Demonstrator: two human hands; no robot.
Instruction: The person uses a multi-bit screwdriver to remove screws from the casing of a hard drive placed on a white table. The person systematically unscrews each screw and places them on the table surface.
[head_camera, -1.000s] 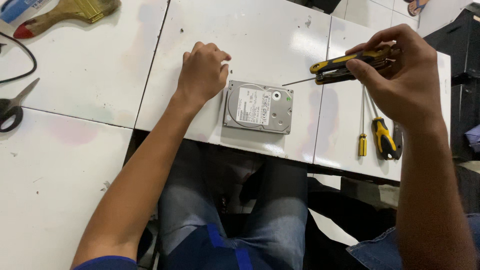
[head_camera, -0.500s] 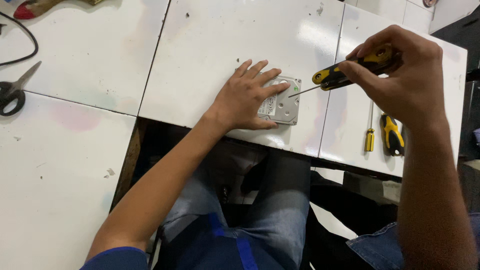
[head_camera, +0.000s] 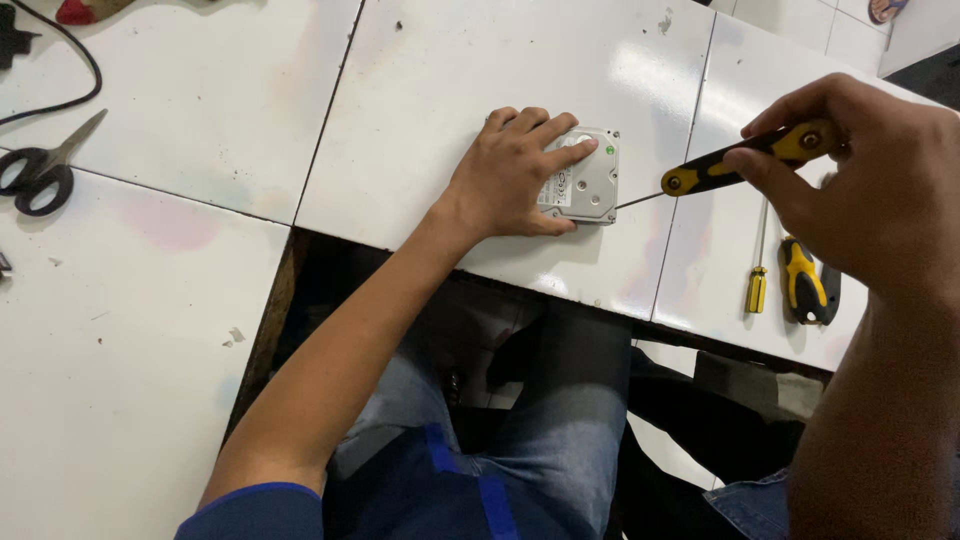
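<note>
- White tiled table (head_camera: 480, 60) panels are filling the view, with a dark gap running between them above the person's jeans.
- Left hand (head_camera: 515, 175) is lying flat on the hard drive (head_camera: 590, 180), fingers spread over its left part and pressing it to the table near the front edge.
- Right hand (head_camera: 870, 190) is pinching the yellow-and-black screwdriver (head_camera: 740, 165), fingers pressed together around its handle.
- Screwdriver's long axis is running from 2 o'clock down to 8 o'clock, its thin tip lying just beside the drive's right edge; whether it is touching cannot be told.
- Hard drive is lying at 9 o'clock from the right hand, which is the one nearer that edge.
- Two more screwdrivers (head_camera: 795, 285) are resting at 6 o'clock from the right hand, and scissors (head_camera: 40, 170) are lying at far left.
</note>
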